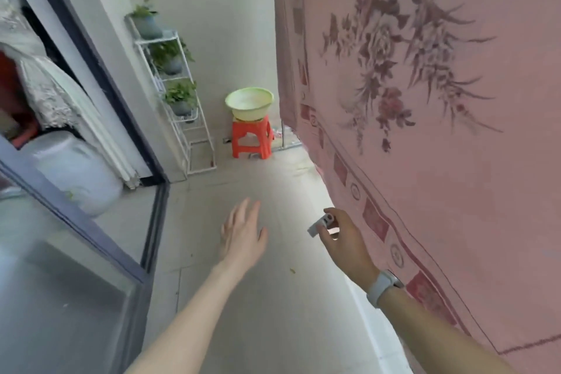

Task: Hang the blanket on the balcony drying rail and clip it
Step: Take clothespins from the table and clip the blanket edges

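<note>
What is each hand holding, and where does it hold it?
The right hand pinches a small grey clip near one end, between thumb and fingers. The left hand is open and holds nothing.

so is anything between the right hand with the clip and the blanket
Nothing visible. The right hand pinches a small grey plastic clip right beside the hanging pink floral blanket, with only open air between them. The left hand is open, off to the side.
</note>
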A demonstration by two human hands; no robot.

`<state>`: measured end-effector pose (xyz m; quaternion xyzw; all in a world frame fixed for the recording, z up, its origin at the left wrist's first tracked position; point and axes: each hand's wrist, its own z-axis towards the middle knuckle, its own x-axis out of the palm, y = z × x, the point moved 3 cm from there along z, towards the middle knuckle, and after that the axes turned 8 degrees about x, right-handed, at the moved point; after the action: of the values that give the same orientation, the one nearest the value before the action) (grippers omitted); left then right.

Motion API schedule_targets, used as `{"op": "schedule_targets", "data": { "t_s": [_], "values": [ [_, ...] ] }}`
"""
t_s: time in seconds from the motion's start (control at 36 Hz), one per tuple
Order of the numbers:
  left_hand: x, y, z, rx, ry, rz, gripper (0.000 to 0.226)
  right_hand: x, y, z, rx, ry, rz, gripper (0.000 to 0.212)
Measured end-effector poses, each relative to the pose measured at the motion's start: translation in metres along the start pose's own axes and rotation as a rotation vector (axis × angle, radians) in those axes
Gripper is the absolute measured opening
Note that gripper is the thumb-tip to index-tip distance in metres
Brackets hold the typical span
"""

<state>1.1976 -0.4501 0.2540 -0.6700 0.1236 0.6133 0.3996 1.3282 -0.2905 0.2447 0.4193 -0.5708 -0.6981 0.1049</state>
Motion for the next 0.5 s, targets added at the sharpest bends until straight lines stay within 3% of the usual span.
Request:
{"op": "schedule_targets", "data": {
  "t_s": [0.14, 0.31, 0.5],
  "values": [
    [-0.039, 0.032, 0.093, -0.005, -0.095, -0.003, 0.053, 0.038, 0.05, 0.116, -0.075, 0.051, -0.039, 0.03],
    [-0.064, 0.112, 0.191, -0.083, -0.118, 0.008, 0.051, 0.106, 0.096, 0.239, -0.147, 0.105, -0.064, 0.033],
    [-0.082, 0.203, 0.348, -0.051, -0.145, -0.022, 0.05, 0.186, 0.141, 0.388, -0.168, 0.104, -0.09, 0.027]
  ]
}}
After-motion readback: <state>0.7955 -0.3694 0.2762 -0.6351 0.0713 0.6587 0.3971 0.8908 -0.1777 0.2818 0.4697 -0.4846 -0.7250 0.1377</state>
